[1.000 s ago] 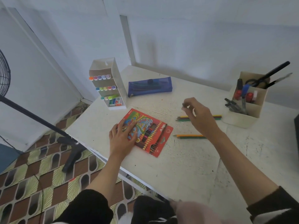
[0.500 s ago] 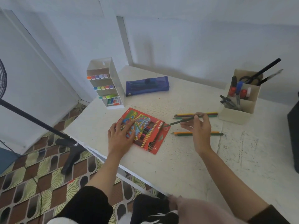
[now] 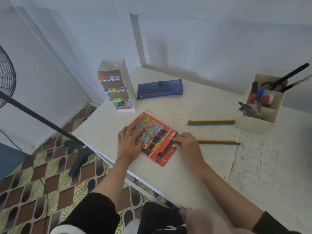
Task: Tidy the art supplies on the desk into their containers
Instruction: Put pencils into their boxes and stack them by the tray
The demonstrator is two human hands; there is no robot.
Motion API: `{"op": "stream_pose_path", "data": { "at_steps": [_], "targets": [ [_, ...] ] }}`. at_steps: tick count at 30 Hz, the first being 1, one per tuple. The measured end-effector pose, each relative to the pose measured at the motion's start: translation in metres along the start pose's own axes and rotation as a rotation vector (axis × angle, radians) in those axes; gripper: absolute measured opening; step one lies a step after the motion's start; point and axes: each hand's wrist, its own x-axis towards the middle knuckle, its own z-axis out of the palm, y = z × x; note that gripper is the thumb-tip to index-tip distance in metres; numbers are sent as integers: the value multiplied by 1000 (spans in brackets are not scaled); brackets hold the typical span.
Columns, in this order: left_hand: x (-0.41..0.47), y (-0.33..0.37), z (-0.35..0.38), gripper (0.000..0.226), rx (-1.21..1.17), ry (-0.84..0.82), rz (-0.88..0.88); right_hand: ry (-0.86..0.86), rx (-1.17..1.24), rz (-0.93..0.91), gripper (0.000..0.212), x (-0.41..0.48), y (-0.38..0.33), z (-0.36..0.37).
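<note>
Five light, rigid loose pencils beyond right hand: pinch mid-shaft. It pinches a dark pencil; flat left hand pins pencil box.

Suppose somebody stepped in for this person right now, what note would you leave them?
Left hand: flat on the red pencil box, steadying it.
Right hand: pinching a dark pencil at the box's open edge.
Done: a row of pencils shows in the box.
Left: three loose pencils lie near the pen holder, and two more pencils lie beside the right hand; box them all.
</note>
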Motion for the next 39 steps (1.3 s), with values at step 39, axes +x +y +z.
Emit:
{"op": "stream_pose_path", "data": {
  "at_steps": [39],
  "targets": [
    [0,-2,2,58,-8,13,9,-132,-192,288,4,4,65,-79]
  ]
}}
